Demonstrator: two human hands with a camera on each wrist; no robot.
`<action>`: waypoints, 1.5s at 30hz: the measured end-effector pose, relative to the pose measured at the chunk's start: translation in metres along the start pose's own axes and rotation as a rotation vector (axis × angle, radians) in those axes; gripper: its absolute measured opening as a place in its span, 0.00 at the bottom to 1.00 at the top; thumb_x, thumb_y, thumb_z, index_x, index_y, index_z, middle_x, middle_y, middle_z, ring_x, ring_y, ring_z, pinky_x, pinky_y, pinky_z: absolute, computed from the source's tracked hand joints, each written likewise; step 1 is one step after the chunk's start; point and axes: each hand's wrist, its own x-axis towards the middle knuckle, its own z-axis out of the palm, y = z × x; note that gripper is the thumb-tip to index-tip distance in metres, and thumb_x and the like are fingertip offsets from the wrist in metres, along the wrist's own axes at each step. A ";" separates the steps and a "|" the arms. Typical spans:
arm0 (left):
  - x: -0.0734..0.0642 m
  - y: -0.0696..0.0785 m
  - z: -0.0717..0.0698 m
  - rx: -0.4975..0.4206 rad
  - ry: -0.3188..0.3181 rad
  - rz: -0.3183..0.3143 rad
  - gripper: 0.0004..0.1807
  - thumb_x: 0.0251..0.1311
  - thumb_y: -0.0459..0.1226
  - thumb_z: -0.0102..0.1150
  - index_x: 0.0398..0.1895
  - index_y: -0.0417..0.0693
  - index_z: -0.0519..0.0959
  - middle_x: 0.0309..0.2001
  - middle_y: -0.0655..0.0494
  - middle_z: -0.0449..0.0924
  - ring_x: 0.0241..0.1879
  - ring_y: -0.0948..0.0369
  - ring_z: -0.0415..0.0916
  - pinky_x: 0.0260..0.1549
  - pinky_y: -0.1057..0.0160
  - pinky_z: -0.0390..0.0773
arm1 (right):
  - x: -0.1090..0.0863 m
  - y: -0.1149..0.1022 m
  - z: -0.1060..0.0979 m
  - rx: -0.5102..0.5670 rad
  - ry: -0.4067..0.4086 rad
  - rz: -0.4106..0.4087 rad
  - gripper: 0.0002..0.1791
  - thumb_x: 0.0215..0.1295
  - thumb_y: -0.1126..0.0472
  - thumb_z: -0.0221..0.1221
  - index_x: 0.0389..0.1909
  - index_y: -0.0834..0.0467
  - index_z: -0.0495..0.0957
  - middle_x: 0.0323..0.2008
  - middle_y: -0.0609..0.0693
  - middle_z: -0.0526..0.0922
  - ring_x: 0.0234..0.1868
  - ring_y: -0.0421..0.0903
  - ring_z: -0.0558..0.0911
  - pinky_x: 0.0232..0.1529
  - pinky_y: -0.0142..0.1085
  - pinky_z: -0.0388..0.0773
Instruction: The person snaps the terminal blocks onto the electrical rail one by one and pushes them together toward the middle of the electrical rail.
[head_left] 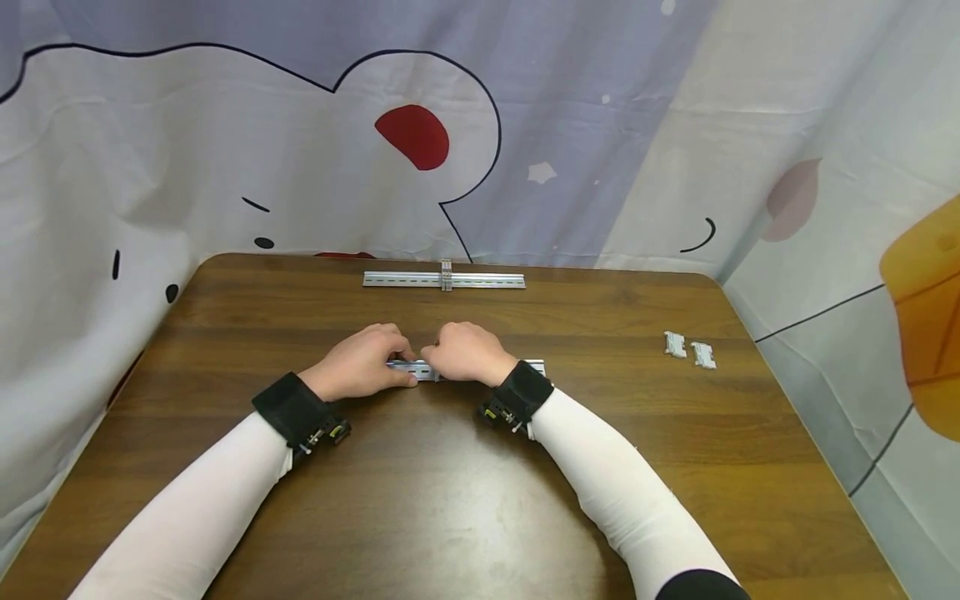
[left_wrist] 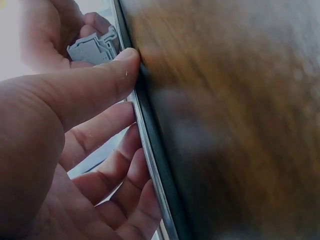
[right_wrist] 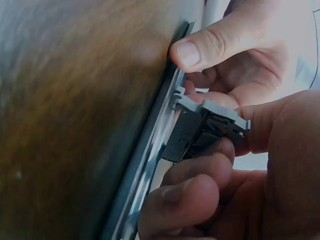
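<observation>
A slotted metal DIN rail (head_left: 408,367) lies on the table between the hands, its right end showing beyond the right wrist. My left hand (head_left: 369,360) grips it, thumb on the near edge and fingers across to the far side. In the right wrist view, a grey DIN rail terminal block (right_wrist: 215,120) stands at the rail (right_wrist: 142,172), with its hooked foot right at the rail's edge. My right hand (head_left: 468,353) pinches this block between thumb and fingers. The left wrist view shows the same terminal block (left_wrist: 92,49) just past the left thumb.
Near the back edge of the wooden table (head_left: 600,467) lies a second rail (head_left: 405,279), with a clipped-on block (head_left: 446,276) around its middle. Two pale blocks, one (head_left: 675,344) beside the other (head_left: 703,356), lie at the right. A printed curtain (head_left: 570,167) hangs behind.
</observation>
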 end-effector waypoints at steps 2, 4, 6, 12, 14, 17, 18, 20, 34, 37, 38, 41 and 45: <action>0.000 0.000 0.000 -0.003 0.000 -0.001 0.15 0.53 0.49 0.73 0.39 0.54 0.84 0.38 0.58 0.76 0.36 0.61 0.70 0.34 0.60 0.71 | -0.001 -0.001 0.000 -0.017 -0.007 -0.003 0.24 0.70 0.42 0.48 0.17 0.47 0.76 0.22 0.45 0.77 0.24 0.45 0.76 0.23 0.40 0.72; -0.001 0.000 -0.001 -0.006 -0.001 -0.001 0.14 0.53 0.49 0.73 0.39 0.54 0.84 0.38 0.58 0.76 0.36 0.60 0.70 0.35 0.60 0.72 | -0.002 -0.002 0.000 -0.029 -0.016 -0.009 0.24 0.71 0.41 0.47 0.18 0.47 0.77 0.23 0.45 0.77 0.24 0.45 0.76 0.23 0.41 0.72; -0.001 0.000 -0.001 -0.008 -0.002 -0.002 0.14 0.53 0.49 0.73 0.38 0.54 0.84 0.38 0.59 0.76 0.37 0.60 0.71 0.35 0.60 0.72 | -0.003 -0.002 0.000 -0.035 -0.023 -0.014 0.24 0.72 0.42 0.47 0.18 0.47 0.77 0.23 0.45 0.77 0.24 0.45 0.76 0.23 0.41 0.72; -0.002 0.001 -0.001 -0.021 -0.005 -0.011 0.14 0.52 0.49 0.73 0.38 0.55 0.84 0.38 0.59 0.76 0.36 0.60 0.72 0.35 0.60 0.73 | -0.006 -0.004 0.001 -0.057 -0.035 -0.023 0.25 0.71 0.43 0.46 0.16 0.46 0.77 0.21 0.45 0.77 0.22 0.44 0.76 0.22 0.41 0.72; -0.001 0.000 -0.001 -0.022 -0.005 -0.010 0.13 0.53 0.49 0.73 0.38 0.56 0.84 0.38 0.59 0.76 0.36 0.61 0.72 0.34 0.60 0.73 | -0.007 -0.005 0.001 -0.068 -0.045 -0.023 0.24 0.71 0.43 0.46 0.17 0.46 0.77 0.22 0.44 0.77 0.22 0.44 0.76 0.22 0.41 0.72; -0.001 -0.001 -0.001 -0.021 -0.007 -0.012 0.13 0.53 0.49 0.72 0.38 0.56 0.84 0.38 0.60 0.76 0.36 0.62 0.72 0.34 0.61 0.73 | -0.009 -0.007 0.000 -0.080 -0.066 -0.024 0.25 0.72 0.44 0.45 0.17 0.47 0.77 0.22 0.44 0.77 0.22 0.44 0.75 0.22 0.41 0.72; -0.001 -0.001 -0.001 -0.019 -0.009 -0.013 0.13 0.54 0.49 0.72 0.38 0.56 0.84 0.38 0.60 0.76 0.36 0.62 0.72 0.34 0.61 0.73 | -0.009 -0.008 0.000 -0.083 -0.072 -0.025 0.25 0.73 0.44 0.45 0.18 0.47 0.76 0.22 0.44 0.76 0.23 0.44 0.75 0.21 0.41 0.72; -0.002 -0.002 -0.001 -0.017 -0.010 -0.017 0.13 0.54 0.50 0.72 0.38 0.56 0.85 0.38 0.60 0.76 0.35 0.62 0.71 0.34 0.61 0.73 | -0.010 -0.008 0.000 -0.091 -0.079 -0.025 0.25 0.74 0.44 0.44 0.18 0.47 0.77 0.23 0.44 0.76 0.23 0.44 0.75 0.21 0.41 0.72; -0.002 -0.001 -0.001 -0.013 0.008 -0.003 0.13 0.53 0.49 0.73 0.38 0.54 0.85 0.36 0.59 0.76 0.33 0.63 0.70 0.32 0.61 0.73 | -0.014 -0.013 0.003 -0.177 -0.055 -0.049 0.24 0.75 0.46 0.43 0.19 0.48 0.77 0.26 0.45 0.78 0.25 0.44 0.77 0.20 0.44 0.73; -0.003 -0.001 -0.002 -0.012 0.007 -0.002 0.13 0.53 0.49 0.72 0.38 0.54 0.85 0.36 0.59 0.76 0.33 0.63 0.70 0.32 0.61 0.73 | -0.013 -0.011 0.005 -0.176 -0.051 -0.062 0.25 0.75 0.47 0.43 0.19 0.47 0.76 0.25 0.45 0.78 0.25 0.43 0.76 0.19 0.43 0.73; -0.003 -0.001 -0.002 -0.013 0.006 0.000 0.13 0.54 0.49 0.72 0.38 0.54 0.85 0.36 0.59 0.76 0.33 0.63 0.70 0.32 0.61 0.73 | -0.013 -0.010 0.006 -0.169 -0.051 -0.064 0.25 0.75 0.47 0.43 0.18 0.47 0.76 0.25 0.45 0.78 0.25 0.43 0.76 0.19 0.43 0.73; -0.004 0.001 -0.002 -0.015 0.006 0.004 0.13 0.54 0.48 0.72 0.38 0.53 0.85 0.37 0.58 0.76 0.34 0.62 0.71 0.33 0.61 0.73 | -0.013 -0.007 0.008 -0.143 -0.049 -0.070 0.25 0.75 0.47 0.43 0.17 0.48 0.76 0.24 0.45 0.77 0.24 0.44 0.76 0.20 0.42 0.73; -0.004 0.003 0.000 -0.014 0.004 0.005 0.14 0.53 0.48 0.73 0.39 0.53 0.85 0.37 0.59 0.76 0.34 0.61 0.71 0.34 0.61 0.73 | -0.016 -0.002 0.009 -0.105 -0.041 -0.077 0.25 0.74 0.47 0.43 0.16 0.47 0.74 0.22 0.45 0.75 0.23 0.44 0.75 0.21 0.42 0.72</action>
